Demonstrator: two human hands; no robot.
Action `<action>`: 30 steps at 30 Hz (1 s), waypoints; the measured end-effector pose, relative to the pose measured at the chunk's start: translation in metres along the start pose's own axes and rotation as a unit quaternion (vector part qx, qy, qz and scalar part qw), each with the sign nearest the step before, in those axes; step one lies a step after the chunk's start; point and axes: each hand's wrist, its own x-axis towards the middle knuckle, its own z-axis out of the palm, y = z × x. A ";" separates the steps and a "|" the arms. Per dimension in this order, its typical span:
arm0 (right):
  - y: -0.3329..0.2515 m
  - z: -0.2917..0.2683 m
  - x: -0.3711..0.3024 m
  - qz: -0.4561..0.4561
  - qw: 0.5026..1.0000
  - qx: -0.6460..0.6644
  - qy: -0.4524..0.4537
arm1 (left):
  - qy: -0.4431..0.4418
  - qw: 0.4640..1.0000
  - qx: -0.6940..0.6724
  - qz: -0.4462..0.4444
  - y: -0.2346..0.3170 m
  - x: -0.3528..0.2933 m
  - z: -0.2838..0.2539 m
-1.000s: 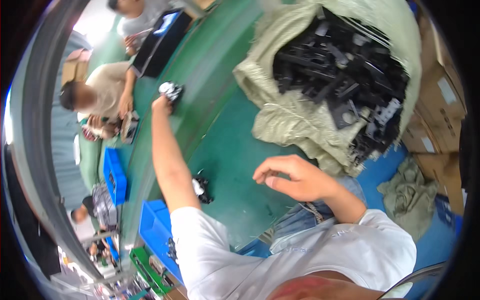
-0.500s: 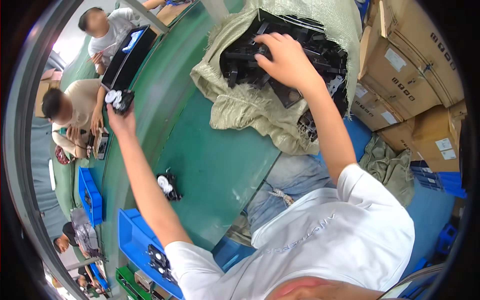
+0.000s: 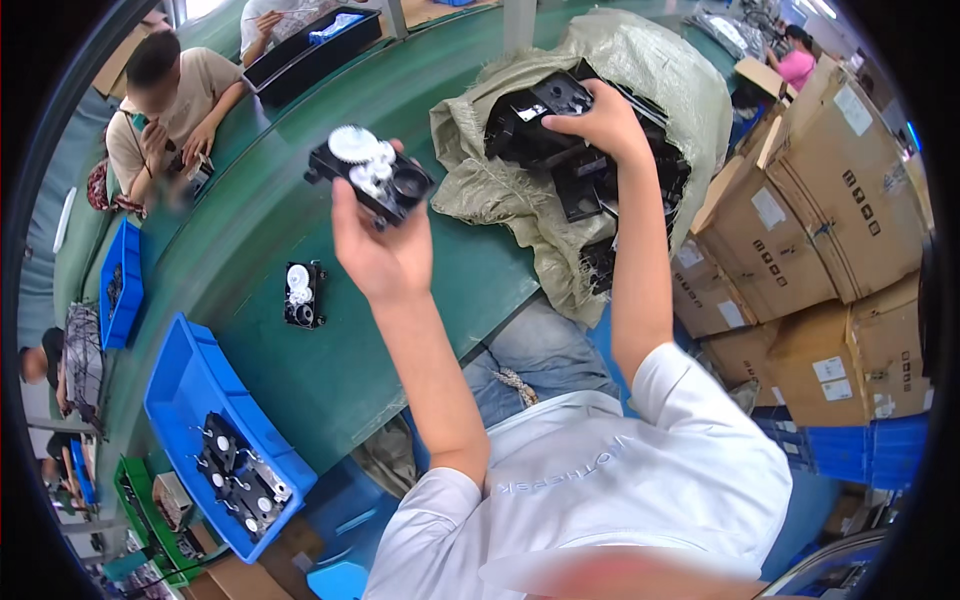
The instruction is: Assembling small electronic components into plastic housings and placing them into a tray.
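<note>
Brown cartons (image 3: 800, 215) with white labels are stacked well right of the right hand (image 3: 600, 120). The left hand (image 3: 385, 250) is raised, fingers (image 3: 345, 215) closed around a black gear unit (image 3: 372, 178) with white gears on top. The right hand's fingers grip a black part (image 3: 545, 105) inside the open sack (image 3: 560, 150) on the desk (image 3: 300, 380). A blue bin (image 3: 190, 390) below the left hand holds more gear units.

Brown cardboard boxes (image 3: 800, 230) stand stacked at the right, beside the green tabletop (image 3: 330, 360), each bearing small white rectangular labels (image 3: 768, 208) and dark print. A smaller open carton (image 3: 752, 72) sits farther back, near the top right.
</note>
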 end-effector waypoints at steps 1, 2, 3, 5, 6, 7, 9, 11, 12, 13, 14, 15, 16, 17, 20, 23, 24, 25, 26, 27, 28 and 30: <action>-0.003 0.004 -0.009 -0.006 1.000 -0.001 -0.005 | 0.003 1.000 -0.001 0.007 -0.006 -0.008 -0.004; -0.007 0.010 -0.019 0.005 0.990 0.140 -0.003 | -0.005 1.000 0.005 0.022 -0.013 -0.015 -0.009; -0.009 0.016 -0.036 0.024 0.960 0.277 0.000 | -0.010 0.999 0.013 0.031 -0.019 -0.025 -0.016; -0.012 0.032 -0.064 0.066 0.843 0.534 0.013 | -0.024 0.998 0.031 0.045 -0.027 -0.037 -0.030; -0.013 0.043 -0.074 0.077 0.794 0.603 0.006 | -0.021 0.998 0.035 0.045 -0.026 -0.039 -0.036; -0.016 0.056 -0.084 0.088 0.740 0.667 0.001 | -0.020 0.994 0.092 0.052 -0.025 -0.041 -0.041; -0.026 0.078 -0.109 0.101 0.728 0.677 -0.018 | -0.017 0.977 0.203 0.061 -0.027 -0.045 -0.051; -0.038 0.095 -0.119 0.104 0.698 0.705 -0.064 | -0.016 0.964 0.261 0.056 -0.028 -0.048 -0.055; -0.041 0.099 -0.123 0.099 0.678 0.723 -0.092 | -0.011 0.954 0.295 0.051 -0.028 -0.049 -0.055; -0.044 0.102 -0.123 0.103 0.675 0.725 -0.089 | -0.005 0.943 0.330 0.050 -0.025 -0.048 -0.053; -0.044 0.104 -0.122 0.115 0.606 0.773 -0.148 | 0.000 0.930 0.364 0.049 -0.022 -0.048 -0.052; -0.046 0.105 -0.123 0.124 0.531 0.813 -0.204 | 0.005 0.916 0.398 0.048 -0.020 -0.048 -0.051; -0.049 0.106 -0.124 0.126 0.529 0.815 -0.202 | 0.005 0.915 0.401 0.045 -0.018 -0.047 -0.050; -0.052 0.106 -0.126 0.102 0.553 0.803 -0.196 | 0.001 0.912 0.408 0.043 -0.017 -0.046 -0.050; -0.061 0.105 -0.132 0.031 0.622 0.761 -0.179 | -0.011 0.904 0.426 0.039 -0.015 -0.045 -0.049; -0.080 0.096 -0.143 0.037 0.682 0.712 -0.164 | -0.017 0.902 0.430 0.024 -0.016 -0.046 -0.046; -0.085 0.093 -0.146 0.038 0.711 0.685 -0.157 | -0.021 0.902 0.431 0.018 -0.017 -0.046 -0.045; -0.087 0.092 -0.147 0.040 0.738 0.657 -0.151 | -0.025 0.902 0.432 0.012 -0.018 -0.046 -0.045; -0.088 0.091 -0.148 0.042 0.738 0.656 -0.151 | -0.023 0.901 0.432 0.011 -0.018 -0.046 -0.045; -0.087 0.091 -0.148 0.038 0.739 0.654 -0.155 | -0.025 0.902 0.431 0.011 -0.019 -0.046 -0.046; -0.087 0.091 -0.149 0.035 0.741 0.652 -0.160 | -0.026 0.902 0.430 0.011 -0.019 -0.046 -0.047; -0.086 0.091 -0.151 0.027 0.743 0.647 -0.168 | -0.029 0.903 0.428 0.012 -0.019 -0.046 -0.048</action>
